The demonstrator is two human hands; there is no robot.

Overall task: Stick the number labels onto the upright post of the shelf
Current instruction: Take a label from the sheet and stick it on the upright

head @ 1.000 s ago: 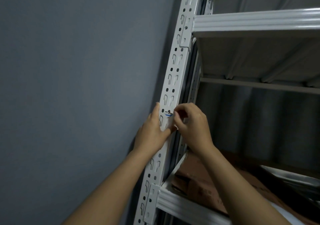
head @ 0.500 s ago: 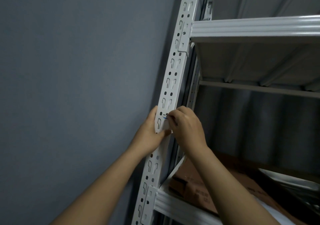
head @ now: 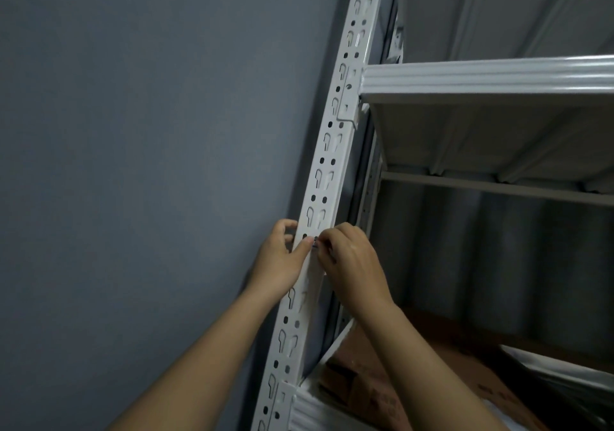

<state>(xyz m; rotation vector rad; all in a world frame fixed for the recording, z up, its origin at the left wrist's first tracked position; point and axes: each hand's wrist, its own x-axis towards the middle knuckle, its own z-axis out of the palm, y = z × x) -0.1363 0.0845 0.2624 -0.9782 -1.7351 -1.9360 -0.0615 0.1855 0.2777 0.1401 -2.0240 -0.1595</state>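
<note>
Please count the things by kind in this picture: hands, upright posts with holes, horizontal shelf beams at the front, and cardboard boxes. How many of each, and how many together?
Hands: 2, left hand and right hand
Upright posts with holes: 1, front post
Front shelf beams: 2, upper beam and lower beam
Cardboard boxes: 1, cardboard box on the lower shelf
Total: 6

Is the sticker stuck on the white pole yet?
Cannot tell. Both hands, left hand and right hand, cover the label against the post.

One head cam only, worn by the person, tilted up and fwd, close in on both hands: left grip, right grip. Post runs up between them; wall left of the left grip.
</note>
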